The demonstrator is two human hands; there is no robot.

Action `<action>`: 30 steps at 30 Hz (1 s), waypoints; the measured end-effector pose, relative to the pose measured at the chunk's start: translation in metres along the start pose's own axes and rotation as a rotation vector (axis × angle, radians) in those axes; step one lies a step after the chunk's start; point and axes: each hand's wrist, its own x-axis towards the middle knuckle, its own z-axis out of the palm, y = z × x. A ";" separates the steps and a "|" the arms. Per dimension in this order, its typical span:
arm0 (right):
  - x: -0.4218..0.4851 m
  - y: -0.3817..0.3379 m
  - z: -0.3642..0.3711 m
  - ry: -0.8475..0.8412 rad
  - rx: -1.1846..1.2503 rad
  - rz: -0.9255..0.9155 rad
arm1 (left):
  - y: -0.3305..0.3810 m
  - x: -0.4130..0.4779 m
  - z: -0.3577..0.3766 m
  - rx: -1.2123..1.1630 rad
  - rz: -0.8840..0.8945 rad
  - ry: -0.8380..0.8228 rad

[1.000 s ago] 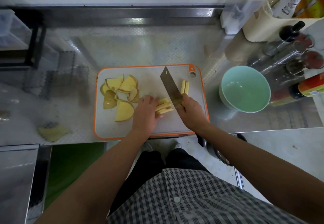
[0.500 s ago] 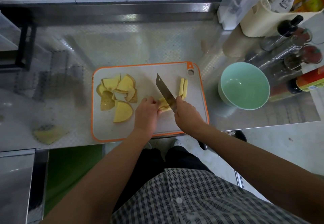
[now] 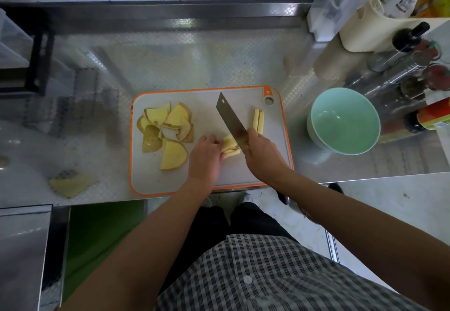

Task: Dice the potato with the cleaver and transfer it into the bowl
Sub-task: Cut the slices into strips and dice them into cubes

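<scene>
Off the left edge of the cutting board point(image 3: 155, 179), on the steel counter point(image 3: 170, 55): a flat yellowish scrap point(image 3: 70, 184). On the board's left half: a loose heap of potato slices point(image 3: 168, 121), some edged with skin, and one half-round slice point(image 3: 174, 157) at the heap's near side. At the board's middle: the left hand point(image 3: 205, 158), knuckles up and fingers curled, pinning the potato stack point(image 3: 230, 146) to the board. Hard against the stack's right side: the cleaver point(image 3: 230, 118), edge down, blade running toward the board's far side and tilted left. Around its hidden handle, near the board's right front: the right hand point(image 3: 261, 155), closed in a full fist. Beyond that fist, on the board's right side: potato sticks point(image 3: 258, 121), side by side. Right of the board, apart from it: a mint-green bowl point(image 3: 343, 121), upright on the counter. Further right again: bottles point(image 3: 433, 121), crowded together.
</scene>
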 end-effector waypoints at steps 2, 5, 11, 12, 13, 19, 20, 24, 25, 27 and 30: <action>-0.002 -0.001 0.002 -0.040 -0.031 0.014 | 0.000 0.000 -0.001 -0.003 0.008 0.009; -0.003 -0.004 0.012 -0.059 -0.052 0.060 | 0.000 0.000 -0.002 0.009 0.014 0.003; -0.002 -0.005 0.024 -0.032 -0.053 0.080 | 0.000 0.001 -0.001 -0.005 0.014 0.037; -0.002 -0.002 0.022 -0.030 -0.030 0.080 | -0.001 0.001 -0.001 -0.017 0.012 0.042; -0.002 0.000 0.020 -0.028 -0.009 0.078 | -0.001 0.001 0.000 -0.032 0.007 0.041; -0.004 -0.001 0.004 -0.014 0.014 0.010 | -0.008 -0.005 0.001 -0.099 -0.015 0.070; -0.006 -0.003 0.003 -0.028 0.013 0.005 | -0.009 -0.005 0.002 -0.102 -0.014 0.068; -0.008 -0.007 0.006 -0.083 -0.023 0.043 | -0.009 -0.003 0.003 -0.116 -0.024 0.070; -0.008 -0.009 0.009 -0.083 -0.031 0.061 | -0.009 -0.003 0.003 -0.115 -0.024 0.066; -0.007 -0.013 0.015 -0.076 -0.055 0.084 | -0.009 -0.003 0.004 -0.104 -0.012 0.065; -0.005 -0.016 0.024 -0.055 -0.079 0.087 | -0.009 -0.004 0.005 -0.091 -0.006 0.069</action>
